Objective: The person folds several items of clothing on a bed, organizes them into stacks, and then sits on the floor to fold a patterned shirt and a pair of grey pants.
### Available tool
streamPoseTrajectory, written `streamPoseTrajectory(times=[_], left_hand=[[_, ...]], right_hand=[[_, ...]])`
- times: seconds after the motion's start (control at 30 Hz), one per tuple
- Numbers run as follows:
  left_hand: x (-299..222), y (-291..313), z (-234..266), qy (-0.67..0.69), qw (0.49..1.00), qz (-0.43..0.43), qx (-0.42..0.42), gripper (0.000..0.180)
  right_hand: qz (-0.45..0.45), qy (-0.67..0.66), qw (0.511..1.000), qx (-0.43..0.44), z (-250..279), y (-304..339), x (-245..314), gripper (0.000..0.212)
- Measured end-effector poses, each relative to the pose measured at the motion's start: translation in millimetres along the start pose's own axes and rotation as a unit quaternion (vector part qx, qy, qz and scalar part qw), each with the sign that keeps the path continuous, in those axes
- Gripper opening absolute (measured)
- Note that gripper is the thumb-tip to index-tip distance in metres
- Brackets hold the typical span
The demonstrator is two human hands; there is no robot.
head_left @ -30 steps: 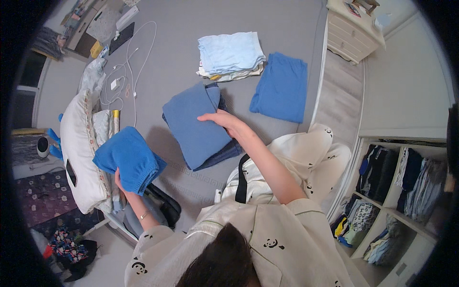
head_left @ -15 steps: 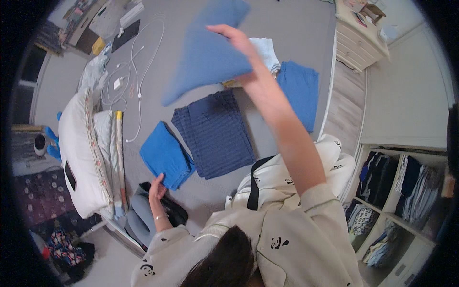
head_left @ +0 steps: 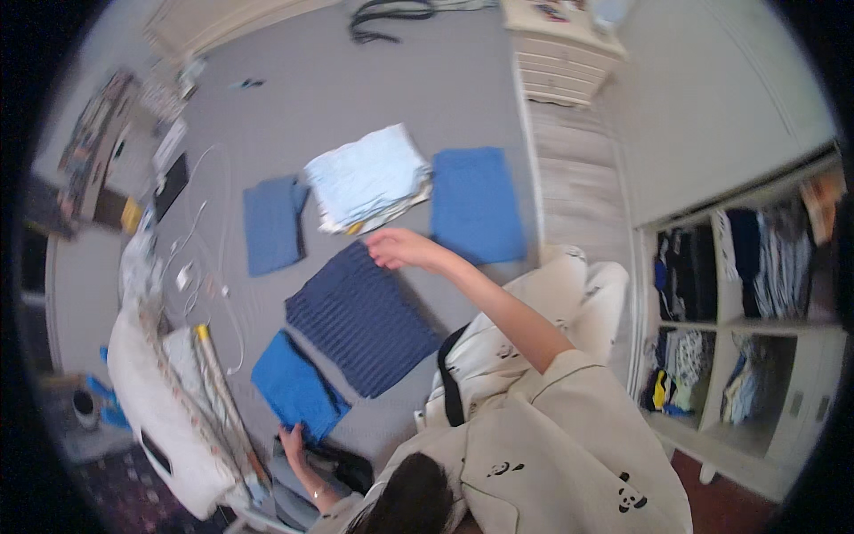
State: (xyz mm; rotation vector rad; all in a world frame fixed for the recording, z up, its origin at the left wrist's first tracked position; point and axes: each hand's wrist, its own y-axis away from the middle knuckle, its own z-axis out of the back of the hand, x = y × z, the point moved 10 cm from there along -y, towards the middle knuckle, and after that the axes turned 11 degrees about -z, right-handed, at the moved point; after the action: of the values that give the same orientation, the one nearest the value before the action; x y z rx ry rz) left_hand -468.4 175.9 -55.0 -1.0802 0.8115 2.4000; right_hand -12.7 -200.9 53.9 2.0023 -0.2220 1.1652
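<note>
My right hand (head_left: 400, 249) reaches forward with its fingers bent together over the far corner of a folded navy striped garment (head_left: 360, 320). My left hand (head_left: 293, 445) is closed at the near edge of a smaller bright blue folded garment (head_left: 295, 384); its fingertips are partly hidden. Beyond the striped garment lies a stack of light blue and white folded clothes (head_left: 369, 173). To its left is a folded greyish-blue garment (head_left: 273, 225), and to its right a larger folded blue garment (head_left: 478, 205).
All this lies on a grey bed sheet (head_left: 294, 98). White cables (head_left: 222, 258) and a pillow (head_left: 165, 400) are at the left. Grey and black clothing (head_left: 342, 467) lies by my left arm. A drawer cabinet (head_left: 565, 67) and open wardrobe shelves (head_left: 703, 327) stand at the right.
The greyish-blue garment my right hand held up now lies folded left of the light stack. My right hand has come back to the striped garment. The view has shifted; my left hand stays put.
</note>
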Motion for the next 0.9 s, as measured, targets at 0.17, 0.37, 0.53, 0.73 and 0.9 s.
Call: streamPoseTrajectory(times=[0.17,0.37,0.53,0.73,0.9], left_hand=[[-135.6,-34.3,-40.2,-0.398,0.826,-0.361,-0.171,0.047],[-363.2,124.8,-363.1,-0.084,0.756,-0.631,0.156,0.037],[-391.2,273.7,-535.5,-0.072,0.624,-0.642,0.439,0.037],[-373.4,395.3,-649.4,-0.141,0.518,-0.59,0.602,0.036],[-335.0,455.7,-724.2,-0.217,0.481,-0.535,0.66,0.036]], right_hand=[[-0.002,-0.082,0.952,-0.294,205.4,226.5,-88.3,0.033],[0.079,-0.093,0.715,-0.688,323.0,593.1,-198.0,0.02],[0.059,-0.269,0.544,-0.793,237.7,792.7,-319.1,0.016],[0.012,-0.331,0.447,-0.831,242.7,884.1,-429.0,0.015],[-0.26,0.05,0.246,-0.932,314.7,987.6,-440.3,0.036]])
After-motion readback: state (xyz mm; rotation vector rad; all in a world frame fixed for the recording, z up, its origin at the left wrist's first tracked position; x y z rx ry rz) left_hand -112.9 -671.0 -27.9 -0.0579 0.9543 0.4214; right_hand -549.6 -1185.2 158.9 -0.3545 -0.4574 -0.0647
